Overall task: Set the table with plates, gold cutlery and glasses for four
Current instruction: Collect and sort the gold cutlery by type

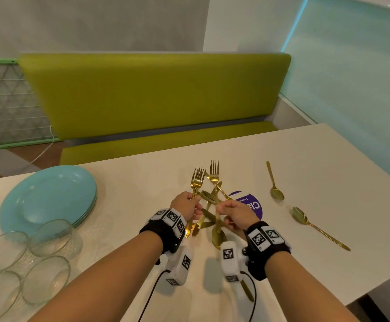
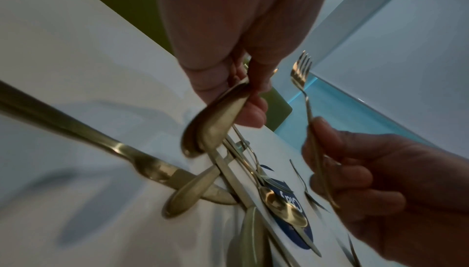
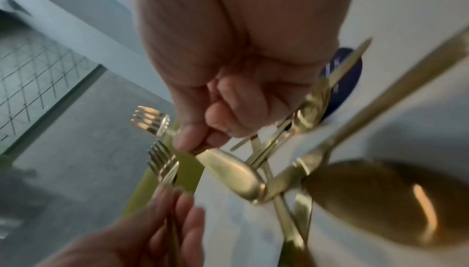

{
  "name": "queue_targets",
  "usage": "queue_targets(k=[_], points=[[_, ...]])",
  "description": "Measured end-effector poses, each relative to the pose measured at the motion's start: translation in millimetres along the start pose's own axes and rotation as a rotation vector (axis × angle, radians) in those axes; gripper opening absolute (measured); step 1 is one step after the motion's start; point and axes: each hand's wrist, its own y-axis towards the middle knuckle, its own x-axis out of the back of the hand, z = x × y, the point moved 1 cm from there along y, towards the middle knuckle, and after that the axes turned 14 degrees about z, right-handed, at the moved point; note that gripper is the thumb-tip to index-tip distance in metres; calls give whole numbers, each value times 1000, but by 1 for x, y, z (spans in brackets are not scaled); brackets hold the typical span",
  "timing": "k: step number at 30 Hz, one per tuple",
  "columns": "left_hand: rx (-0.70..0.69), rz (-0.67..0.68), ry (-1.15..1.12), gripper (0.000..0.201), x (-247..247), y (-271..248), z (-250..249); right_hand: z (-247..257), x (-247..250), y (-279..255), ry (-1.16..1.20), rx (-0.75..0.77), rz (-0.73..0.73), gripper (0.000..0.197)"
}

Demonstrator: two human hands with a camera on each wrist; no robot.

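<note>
Above the middle of the white table (image 1: pixel 128 182), both hands work a crossed bundle of gold cutlery (image 1: pixel 209 205). My left hand (image 1: pixel 195 204) grips two forks (image 1: pixel 198 176) with tines up, together with other handles (image 2: pixel 215 128). My right hand (image 1: pixel 221 209) grips a third fork (image 1: pixel 214 169) and further pieces; a spoon bowl (image 1: pixel 218 238) hangs below it. Two gold spoons (image 1: pixel 276 194) (image 1: pixel 305 219) lie on the table to the right. A stack of teal plates (image 1: pixel 49 198) sits at the left, with several clear glasses (image 1: pixel 49 238) in front of it.
A round purple sticker (image 1: pixel 249 204) lies on the table under the bundle. Another gold piece (image 1: pixel 247 291) lies below my right wrist. A green bench (image 1: pixel 154 101) runs along the far side. The table's right edge drops off near the front right.
</note>
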Motion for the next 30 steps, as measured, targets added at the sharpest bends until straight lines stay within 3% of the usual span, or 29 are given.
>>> queue_targets(k=[5, 10, 13, 17, 21, 24, 27, 30], points=[[-14, 23, -47, 19, 4, 0, -2, -5, -29, 14, 167, -23, 127, 6], [10, 11, 94, 26, 8, 7, 3, -3, -41, 20, 165, -25, 85, 22], [21, 52, 49, 22, 9, 9, 4, 2, -41, 22, 122, -28, 52, 22], [25, 87, 50, 18, 11, 13, 4, 8, -43, 26, 28, -35, 89, 6], [22, 78, 34, 19, 16, 18, -2, 18, -38, 30, -138, -9, 54, 11], [22, 49, -97, 13, 23, 21, -6, 28, -19, 41, -352, -13, -66, 18], [45, 26, -107, 14, 30, 22, -9, 36, 8, 58, -626, -80, -264, 24], [49, -5, -102, 14, 33, 24, -9, 36, 25, 74, -769, -172, -350, 23]])
